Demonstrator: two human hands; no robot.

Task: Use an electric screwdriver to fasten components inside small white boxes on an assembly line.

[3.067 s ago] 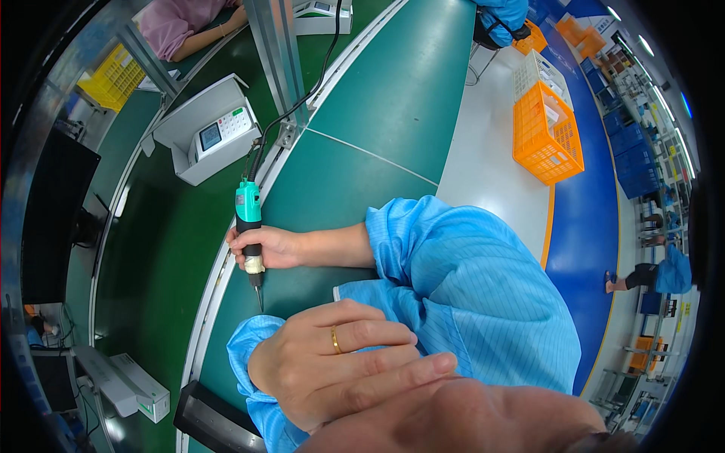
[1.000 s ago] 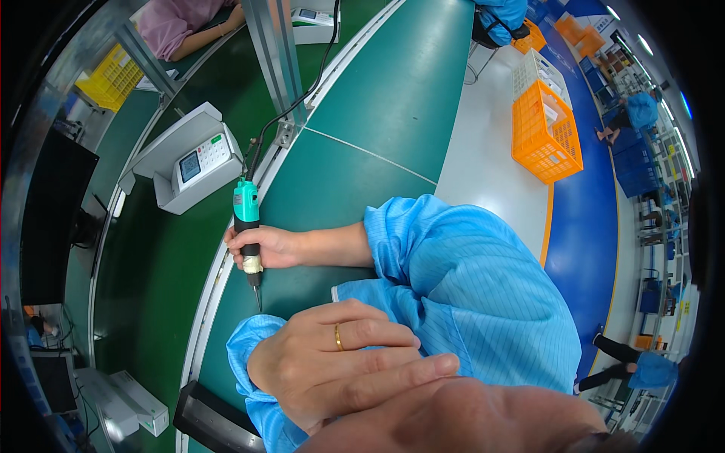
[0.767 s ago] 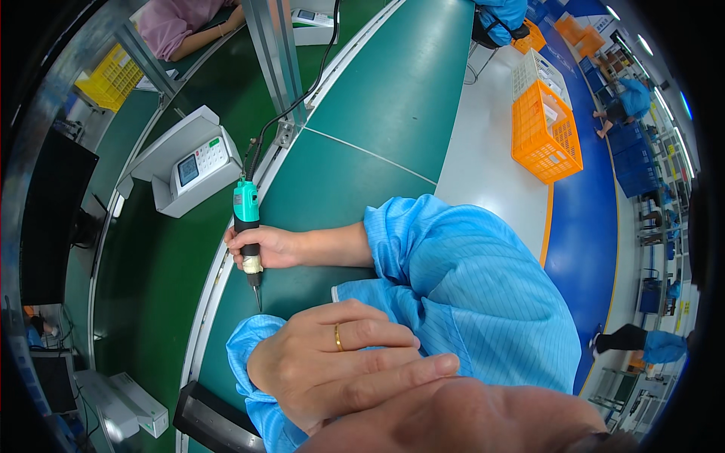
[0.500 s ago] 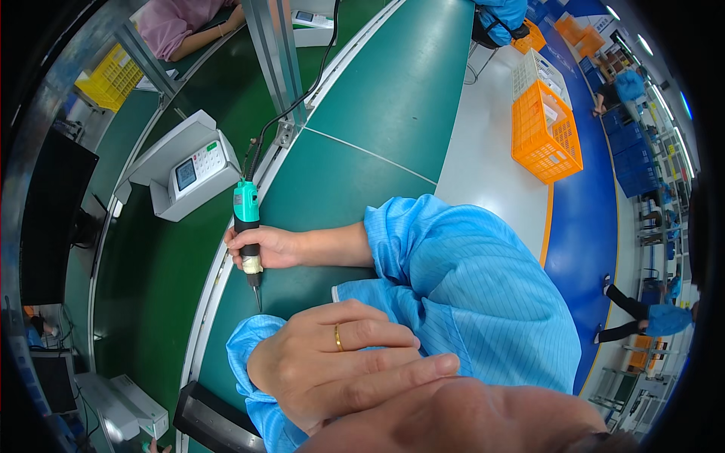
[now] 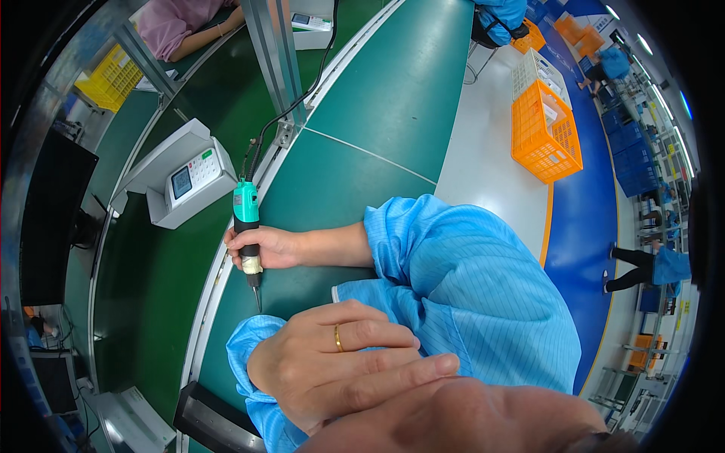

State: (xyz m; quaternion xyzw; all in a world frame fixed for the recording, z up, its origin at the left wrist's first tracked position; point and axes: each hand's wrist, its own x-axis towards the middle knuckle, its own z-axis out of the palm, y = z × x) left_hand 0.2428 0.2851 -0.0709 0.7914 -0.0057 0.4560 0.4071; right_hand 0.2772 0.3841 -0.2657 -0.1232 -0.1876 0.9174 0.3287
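My right hand (image 5: 264, 248) is closed round the black grip of a teal and black electric screwdriver (image 5: 245, 202), just over the edge of the green worktop (image 5: 332, 196). The driver hangs upright, its thin bit (image 5: 257, 299) pointing down and a black cable running up from its top. My left hand (image 5: 340, 366), with a gold ring, is raised close to the camera at the bottom. Its fingers are stretched out to the right, holding nothing. Left of the driver, an open white box (image 5: 170, 219) on the green belt contains a white keypad device (image 5: 195, 175) with a small screen.
A metal post (image 5: 273, 60) rises at the worktop's edge. A black bar-shaped object (image 5: 215, 423) lies at lower left, beside another white box (image 5: 136, 423). Orange crates (image 5: 540, 136) stand right. A co-worker's pink sleeve (image 5: 177, 30) shows far left; another person walks far right.
The open box with the keypad device has slid slightly nearer along the belt. The lower-left box has moved nearer too. Background people have shifted; my hands and the screwdriver have stayed still.
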